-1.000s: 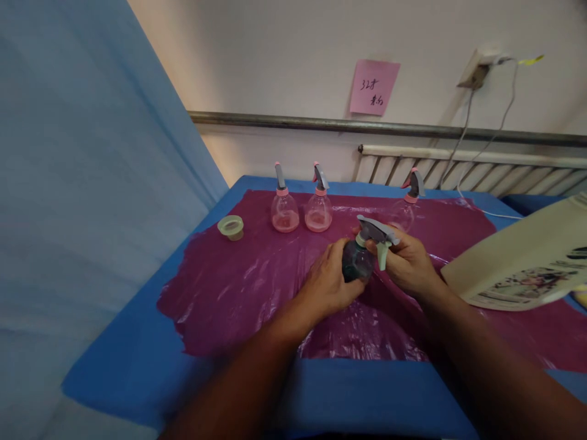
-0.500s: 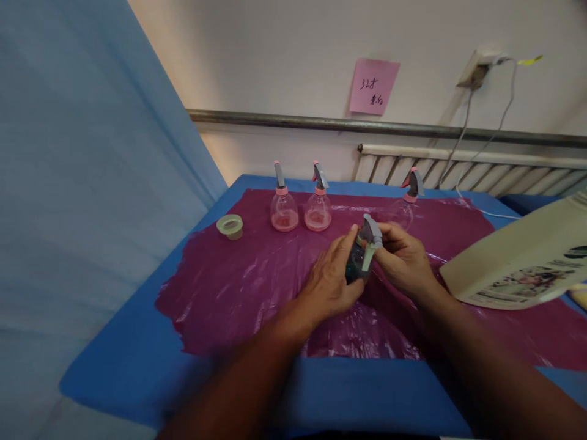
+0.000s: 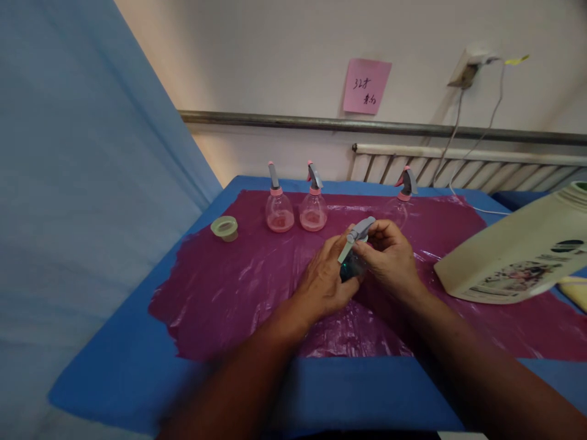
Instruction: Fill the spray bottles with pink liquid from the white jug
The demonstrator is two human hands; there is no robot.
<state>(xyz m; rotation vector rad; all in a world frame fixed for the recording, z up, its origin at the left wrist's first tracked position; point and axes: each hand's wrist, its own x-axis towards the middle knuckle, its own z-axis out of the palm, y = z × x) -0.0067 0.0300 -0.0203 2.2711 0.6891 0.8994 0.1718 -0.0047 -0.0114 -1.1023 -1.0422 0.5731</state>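
Note:
Between my hands, low over the purple plastic sheet (image 3: pixel 220 293), is a small spray bottle (image 3: pixel 352 267) with a dark greenish body. My left hand (image 3: pixel 323 278) wraps round its body from the left. The fingers of my right hand (image 3: pixel 389 250) pinch its grey trigger head (image 3: pixel 361 230), whose pale green lever points toward the lower left. Behind stand two clear spray bottles with pink liquid, the left one (image 3: pixel 280 214) and the right one (image 3: pixel 313 212). Another clear spray bottle (image 3: pixel 397 211) with a pink collar stands just behind my right hand, partly hidden by it.
A small pale green lidded cup (image 3: pixel 225 228) sits at the left. At the right a large cream jug (image 3: pixel 509 260) leans, its mouth open. Beyond the blue table (image 3: pixel 114 366) are a metal pipe (image 3: pixel 284 121), a radiator (image 3: pixel 426 160) and hanging cords (image 3: pixel 452 143). A blue curtain (image 3: pixel 87 153) hangs left.
My right hand has turned the trigger head on the bottle, so its lever swings round from facing me to the lower left. My left hand stays around the body. The view shifts slightly.

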